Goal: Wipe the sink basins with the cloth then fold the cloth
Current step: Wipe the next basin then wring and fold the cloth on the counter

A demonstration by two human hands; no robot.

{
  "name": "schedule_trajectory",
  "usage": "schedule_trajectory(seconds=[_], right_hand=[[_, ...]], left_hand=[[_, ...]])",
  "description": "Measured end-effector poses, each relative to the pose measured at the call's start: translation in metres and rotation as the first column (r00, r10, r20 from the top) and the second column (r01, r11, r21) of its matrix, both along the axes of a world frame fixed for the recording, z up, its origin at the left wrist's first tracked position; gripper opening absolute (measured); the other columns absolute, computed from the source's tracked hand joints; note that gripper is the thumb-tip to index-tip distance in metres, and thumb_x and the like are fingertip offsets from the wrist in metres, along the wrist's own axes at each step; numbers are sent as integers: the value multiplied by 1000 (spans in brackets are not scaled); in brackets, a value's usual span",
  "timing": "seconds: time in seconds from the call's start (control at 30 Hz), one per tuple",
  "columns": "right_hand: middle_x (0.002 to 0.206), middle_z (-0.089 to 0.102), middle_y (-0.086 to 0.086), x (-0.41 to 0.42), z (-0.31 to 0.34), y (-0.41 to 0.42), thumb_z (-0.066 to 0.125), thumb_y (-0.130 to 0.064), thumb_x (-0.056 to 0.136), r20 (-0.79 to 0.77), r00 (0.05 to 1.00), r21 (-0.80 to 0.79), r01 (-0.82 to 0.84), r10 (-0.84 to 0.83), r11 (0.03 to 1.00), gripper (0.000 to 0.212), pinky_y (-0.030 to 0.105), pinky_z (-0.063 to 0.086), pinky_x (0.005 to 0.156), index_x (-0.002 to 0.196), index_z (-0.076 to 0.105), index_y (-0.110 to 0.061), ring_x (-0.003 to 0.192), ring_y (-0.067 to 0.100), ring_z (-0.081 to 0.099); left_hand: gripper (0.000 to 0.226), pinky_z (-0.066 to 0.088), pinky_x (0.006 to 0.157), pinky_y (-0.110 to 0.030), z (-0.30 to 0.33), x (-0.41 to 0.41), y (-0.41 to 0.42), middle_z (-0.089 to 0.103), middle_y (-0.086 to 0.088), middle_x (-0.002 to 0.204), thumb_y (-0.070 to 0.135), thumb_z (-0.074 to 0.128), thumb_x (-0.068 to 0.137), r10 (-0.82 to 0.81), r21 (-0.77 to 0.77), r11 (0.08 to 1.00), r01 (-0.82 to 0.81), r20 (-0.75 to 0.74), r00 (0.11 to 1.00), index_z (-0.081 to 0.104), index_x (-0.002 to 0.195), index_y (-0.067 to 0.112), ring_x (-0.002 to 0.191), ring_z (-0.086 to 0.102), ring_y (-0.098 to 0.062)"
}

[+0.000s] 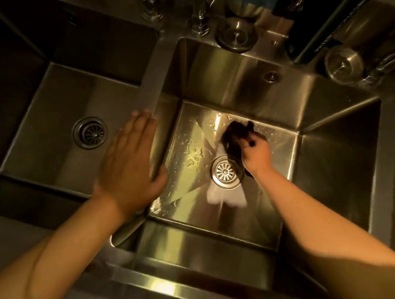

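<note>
The stainless front rim (184,274) of the sink unit is seen along the bottom of the frame, with two bare forearms reaching over it from the lower corners.

In the centre of the frame the middle basin (324,181) is seen, its floor wet and dotted with water drops. A round drain strainer (225,170) is set in that floor, and a pale bright patch, perhaps glare or suds, is spread just below it. The right hand (256,153) is lowered into this basin, just right of the strainer, and its fingers are clenched around a dark cloth (235,133). The cloth is bunched and blurred, and is pressed against the basin floor just above the strainer; a dark part of it also shows below the hand.

The left hand (129,164) is laid flat on the divider (152,79) between the two basins, at centre left, with its fingers straight, released and holding nothing.

In the left of the frame the left basin (37,147) is seen, with its own drain strainer (90,132).

Towards the top of the frame, the chrome faucet pipes (197,3) are mounted behind the middle basin, and a loose sink strainer basket (237,34) is set on the back ledge just beside them. At upper right a second metal strainer basket (344,66) is lying on the surface, beside a long dark object that cannot be identified.
</note>
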State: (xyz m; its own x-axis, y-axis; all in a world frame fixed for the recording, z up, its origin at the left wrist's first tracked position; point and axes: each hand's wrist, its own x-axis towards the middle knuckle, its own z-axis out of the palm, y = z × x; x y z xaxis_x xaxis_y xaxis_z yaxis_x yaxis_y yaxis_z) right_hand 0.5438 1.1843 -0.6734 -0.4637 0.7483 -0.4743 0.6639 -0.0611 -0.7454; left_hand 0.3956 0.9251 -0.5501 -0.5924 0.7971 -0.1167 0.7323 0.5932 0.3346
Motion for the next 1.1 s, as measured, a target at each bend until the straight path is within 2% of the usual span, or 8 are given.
schedule_trajectory(seconds=[0.07, 0.17, 0.33, 0.43, 0.53, 0.77, 0.93, 1.1], right_hand=[[146, 49, 21, -20, -14, -2, 61, -2, 97, -20, 990, 47, -135, 136, 990, 49, 7, 33, 101, 145, 51, -5, 119, 11, 50], [159, 37, 13, -40, -28, -15, 69, -20, 96, 80, 896, -40, -435, 437, 900, 71, 31, 31, 120, 157, 34, -24, 141, 24, 42], [124, 70, 6, -35, -33, -46, 54, -25, 97, 141, 923, 125, -375, 358, 919, 40, 42, 57, 94, 137, 60, -31, 109, 29, 69], [141, 58, 6, -27, -40, -45, 57, -23, 91, 259, 881, 91, -430, 396, 898, 52, 45, 51, 104, 143, 54, -26, 123, 30, 60], [162, 28, 2, -27, -49, -35, 63, -42, 88, 323, 836, 149, -509, 444, 848, 76, 46, 34, 120, 157, 33, -29, 146, 29, 33], [171, -5, 5, -74, -89, -36, 66, -75, 76, 478, 648, 216, -741, 593, 635, 110, 51, 14, 122, 162, 9, -36, 156, 35, 3], [171, -2, 12, -74, -121, -77, 51, -76, 85, 534, 617, 342, -783, 578, 519, 100, 59, 12, 123, 163, 11, -30, 156, 41, 4], [170, 8, 11, -33, -109, -122, 59, -63, 85, 482, 468, 403, -869, 741, 287, 90, 59, 20, 117, 161, 23, -31, 155, 38, 15]], left_hand=[[93, 28, 125, -56, 1, -2, 0, 18, -9, 173, 46, 57, 85, 15, 3, 1000, -15, 27, 1000, 23, 164, 10, 161, 12, -25], [89, 28, 125, -55, 2, -2, 1, 15, -7, 174, 44, 59, 86, 19, -19, 1000, -19, 16, 1000, 26, 162, 11, 162, 9, -23], [89, 21, 128, -50, 0, -3, -1, 4, -2, 176, 44, 60, 87, -2, -26, 1000, 3, 39, 999, 25, 163, 16, 162, -2, -18], [87, 21, 126, -46, 1, -3, 0, 8, -4, 175, 42, 64, 85, -1, -31, 1000, 2, 32, 999, 32, 160, 15, 162, 0, -20], [80, 19, 123, -42, 2, -3, 0, 11, -7, 175, 42, 63, 84, -9, -44, 999, 10, 20, 1000, 41, 156, 14, 162, 4, -22], [70, 21, 121, -44, -2, -2, 0, 3, -1, 175, 44, 58, 85, 7, -57, 998, -7, 5, 1000, 43, 149, 20, 162, -3, -18], [63, 36, 121, -53, -10, -3, -1, 13, -2, 173, 42, 59, 84, -6, 26, 1000, 5, 8, 1000, 47, 142, 20, 162, 6, -21], [61, 43, 115, -49, -12, -3, -3, 16, -2, 173, 42, 61, 82, -6, 56, 998, 6, 6, 1000, 50, 138, 20, 162, 8, -20]])
